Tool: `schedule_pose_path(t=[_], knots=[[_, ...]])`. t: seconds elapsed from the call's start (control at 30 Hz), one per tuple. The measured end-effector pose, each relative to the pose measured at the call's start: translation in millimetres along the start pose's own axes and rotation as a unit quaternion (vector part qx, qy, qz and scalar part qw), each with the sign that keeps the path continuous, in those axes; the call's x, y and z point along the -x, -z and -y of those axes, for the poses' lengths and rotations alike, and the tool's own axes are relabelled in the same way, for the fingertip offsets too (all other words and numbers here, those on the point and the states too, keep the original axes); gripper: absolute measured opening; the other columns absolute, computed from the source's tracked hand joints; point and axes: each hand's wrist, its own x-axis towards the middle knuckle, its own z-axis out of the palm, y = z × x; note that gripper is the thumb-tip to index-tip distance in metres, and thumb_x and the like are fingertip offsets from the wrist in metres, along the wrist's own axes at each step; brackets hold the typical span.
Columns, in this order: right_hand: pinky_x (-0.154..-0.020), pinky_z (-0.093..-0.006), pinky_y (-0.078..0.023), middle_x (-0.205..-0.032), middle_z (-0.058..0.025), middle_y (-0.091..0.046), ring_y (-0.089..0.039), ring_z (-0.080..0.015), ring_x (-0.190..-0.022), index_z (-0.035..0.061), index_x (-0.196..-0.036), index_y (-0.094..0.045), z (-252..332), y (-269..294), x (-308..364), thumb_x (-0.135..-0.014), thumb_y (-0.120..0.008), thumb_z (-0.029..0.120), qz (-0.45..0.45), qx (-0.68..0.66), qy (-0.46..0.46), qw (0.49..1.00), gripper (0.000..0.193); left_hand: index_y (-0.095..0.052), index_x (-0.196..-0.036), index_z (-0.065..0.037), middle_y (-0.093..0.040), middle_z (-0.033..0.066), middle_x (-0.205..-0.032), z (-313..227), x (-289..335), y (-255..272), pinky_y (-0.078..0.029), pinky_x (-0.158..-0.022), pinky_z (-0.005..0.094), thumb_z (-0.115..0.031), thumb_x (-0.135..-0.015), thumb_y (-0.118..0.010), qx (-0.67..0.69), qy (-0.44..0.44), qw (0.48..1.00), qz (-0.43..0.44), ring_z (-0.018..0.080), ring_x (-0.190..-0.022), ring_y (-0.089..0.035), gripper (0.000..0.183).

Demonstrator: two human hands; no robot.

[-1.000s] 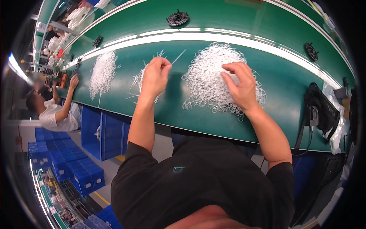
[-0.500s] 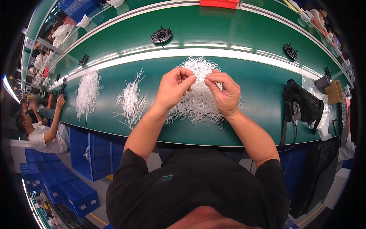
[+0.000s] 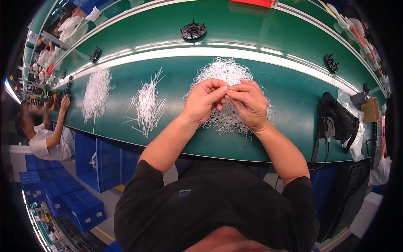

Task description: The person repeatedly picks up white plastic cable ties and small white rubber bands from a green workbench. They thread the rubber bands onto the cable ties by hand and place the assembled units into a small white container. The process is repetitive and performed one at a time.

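Over a big heap of looped white cable ties (image 3: 222, 69) on the green bench, both hands meet with their fingertips together. My left hand (image 3: 203, 101) pinches with thumb and forefinger. Against it, my right hand (image 3: 251, 105) pinches from the other side. A thin white cable tie runs between the two pinches, mostly covered by the fingers. To the left of the hands lies a loose pile of straight white cable ties (image 3: 147, 105). Further left spreads another heap of white ties (image 3: 96, 96), many of them looped.
Behind the heaps, a black round part with prongs (image 3: 193, 31) rests on the green surface. A black mesh bag (image 3: 339, 119) and a brown box (image 3: 370, 110) lie at the right. Blue bins (image 3: 98, 164) stand below the bench, left. A person (image 3: 50, 136) works at the far left.
My hands have come closer together, their fingertips now meeting; the gap with the thin white strip has closed. The whole view has shifted slightly.
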Motion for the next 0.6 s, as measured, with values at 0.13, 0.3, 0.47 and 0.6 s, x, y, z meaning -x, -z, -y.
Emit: schedule_pose_path(t=[0.13, 0.3, 0.47, 0.6], knots=[[-0.083, -0.038, -0.054, -0.094, -0.0045, -0.074, -0.068, -0.0246, -0.085, 0.0086, -0.098, -0.074, 4, 0, -4, -0.078, -0.081, 0.002, 0.016, 0.001, -0.021, 1.0, 0.022, -0.063, -0.106, -0.001, -0.068, 0.0052, -0.085, 1, 0, 0, -0.054, -0.055, 0.0217, -0.01, -0.1, -0.065, -0.017, -0.042, 0.999, -0.01, 0.0096, -0.069, -0.065, 0.011], [-0.081, -0.0338, -0.054, -0.093, -0.0054, -0.075, -0.069, -0.0238, -0.085, 0.0063, -0.099, -0.073, -2, 1, -7, -0.078, -0.08, 0.0, 0.029, -0.012, -0.033, 0.999, 0.022, -0.06, -0.105, 0.002, -0.069, 0.0094, -0.089, -1, 1, -10, -0.056, -0.056, 0.0236, -0.005, -0.099, -0.063, -0.084, -0.119, 0.987, -0.067, 0.0127, -0.071, -0.067, 0.01], [-0.082, -0.032, -0.055, -0.092, -0.0078, -0.075, -0.072, -0.02, -0.085, 0.0046, -0.114, -0.064, -1, -4, 3, -0.083, -0.078, -0.001, -0.009, -0.066, -0.129, 0.989, 0.035, -0.061, -0.106, 0.004, -0.07, 0.0104, -0.091, -1, 2, -12, -0.058, -0.059, 0.0243, -0.002, -0.097, -0.066, -0.151, -0.113, 0.979, -0.084, 0.0129, -0.074, -0.069, 0.012], [-0.083, -0.031, -0.056, -0.092, -0.0092, -0.076, -0.072, -0.0163, -0.087, 0.0037, -0.127, -0.054, 0, -7, 8, -0.086, -0.078, 0.001, -0.046, -0.128, -0.241, 0.961, 0.047, -0.063, -0.108, 0.005, -0.07, 0.01, -0.093, 1, 5, -14, -0.06, -0.063, 0.0245, -0.002, -0.097, -0.066, -0.167, -0.103, 0.978, -0.072, 0.0124, -0.075, -0.069, 0.014]])
